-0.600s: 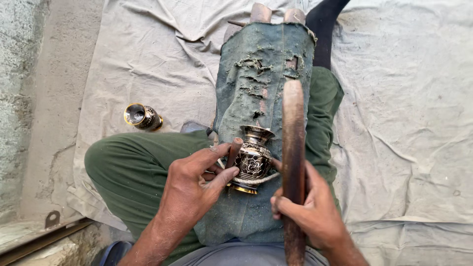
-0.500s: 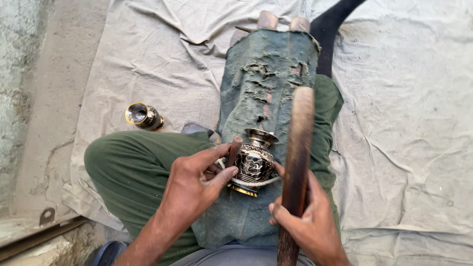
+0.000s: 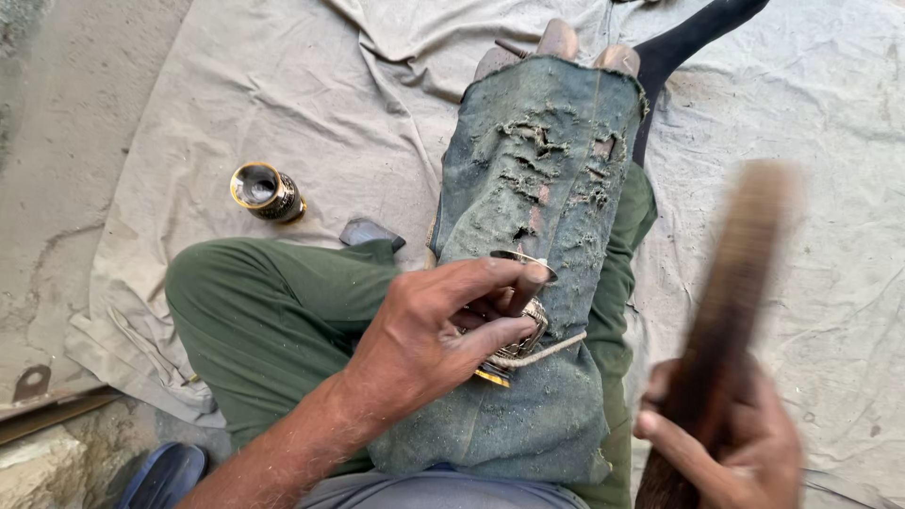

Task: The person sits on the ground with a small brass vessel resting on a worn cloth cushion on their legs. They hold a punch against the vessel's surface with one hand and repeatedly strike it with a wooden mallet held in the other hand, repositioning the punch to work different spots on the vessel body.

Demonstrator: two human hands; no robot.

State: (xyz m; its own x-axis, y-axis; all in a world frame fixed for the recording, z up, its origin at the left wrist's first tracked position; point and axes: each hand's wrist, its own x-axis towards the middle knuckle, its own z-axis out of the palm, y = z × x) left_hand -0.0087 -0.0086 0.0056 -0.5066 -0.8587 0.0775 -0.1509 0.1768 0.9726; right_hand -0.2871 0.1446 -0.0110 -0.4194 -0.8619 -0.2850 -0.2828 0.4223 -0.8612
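Brass vase (image 3: 514,325), small and ornate, lies on the torn denim cloth (image 3: 547,188) spread over the person's outstretched leg, mostly hidden under the left hand (image 3: 429,344); only its rim near the fingertips and a bit of gold base below them show. The left fingers (image 3: 490,278) are curled over it and clamped on its body, thumb below, so the vase sits directly under and between them, its long axis running roughly from the lap toward the foot. The right hand (image 3: 726,443) is off to the right of the vase and nearer the body, its fingers wrapped together around the handle of a long dark wooden tool (image 3: 731,302), blurred, which slants up and away, well apart from the vase. The left hand is clearly the nearer one. Far left of the fingers a second small vase (image 3: 267,192) lies on the grey sheet (image 3: 830,188), beyond the bent knee in green trousers (image 3: 264,311). Nothing stands between tool and vase.
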